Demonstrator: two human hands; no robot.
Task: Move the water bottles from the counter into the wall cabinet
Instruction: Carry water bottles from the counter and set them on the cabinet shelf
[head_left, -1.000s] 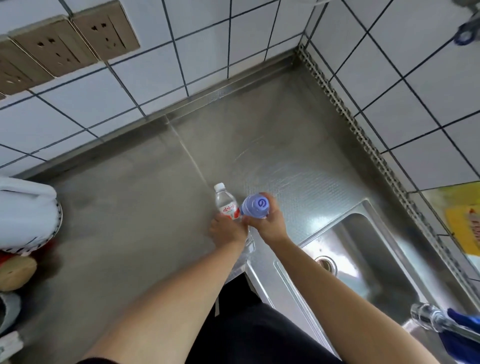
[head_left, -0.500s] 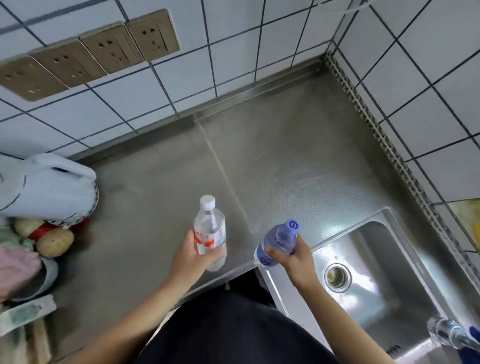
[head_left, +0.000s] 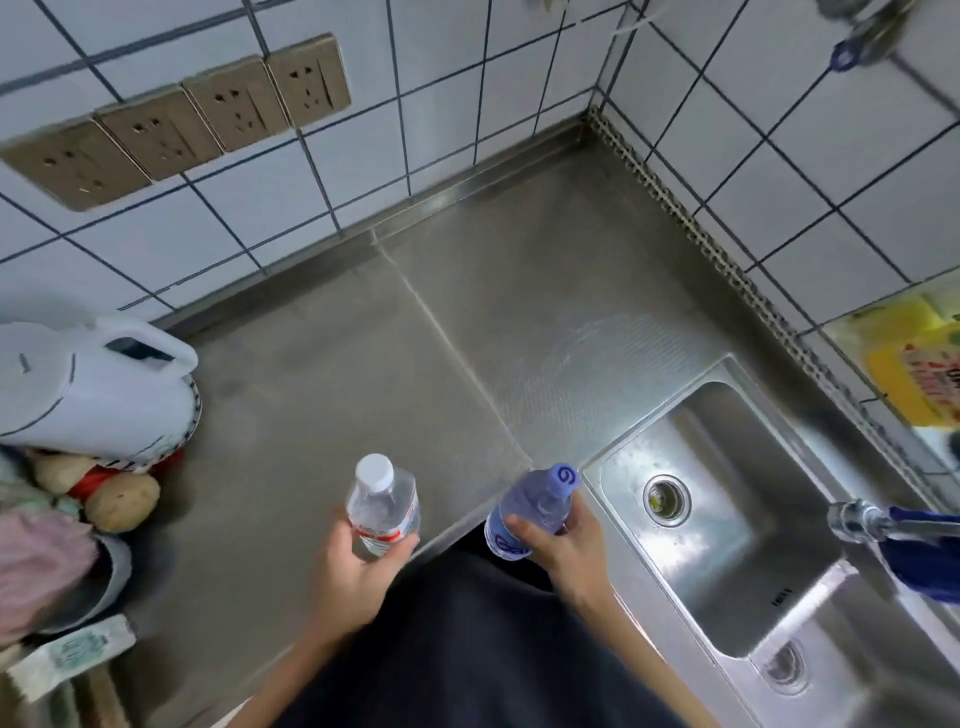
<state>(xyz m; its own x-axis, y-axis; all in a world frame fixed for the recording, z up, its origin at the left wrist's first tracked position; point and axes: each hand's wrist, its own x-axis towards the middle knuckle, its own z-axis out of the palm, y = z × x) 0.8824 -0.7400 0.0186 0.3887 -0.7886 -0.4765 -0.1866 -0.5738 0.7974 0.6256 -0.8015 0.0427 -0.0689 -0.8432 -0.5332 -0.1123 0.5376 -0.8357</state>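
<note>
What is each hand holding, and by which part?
The left hand grips the clear bottle around its lower body; the right hand grips the blue bottle around its middle.

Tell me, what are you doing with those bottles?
A person is holding two small plastic water bottles above the steel counter. The left hand grips the clear bottle with the white cap and red label. The right hand grips the blue-tinted bottle with the blue cap, beside the steel sink. Both bottles are off the counter, and no cabinet is in view.
</note>
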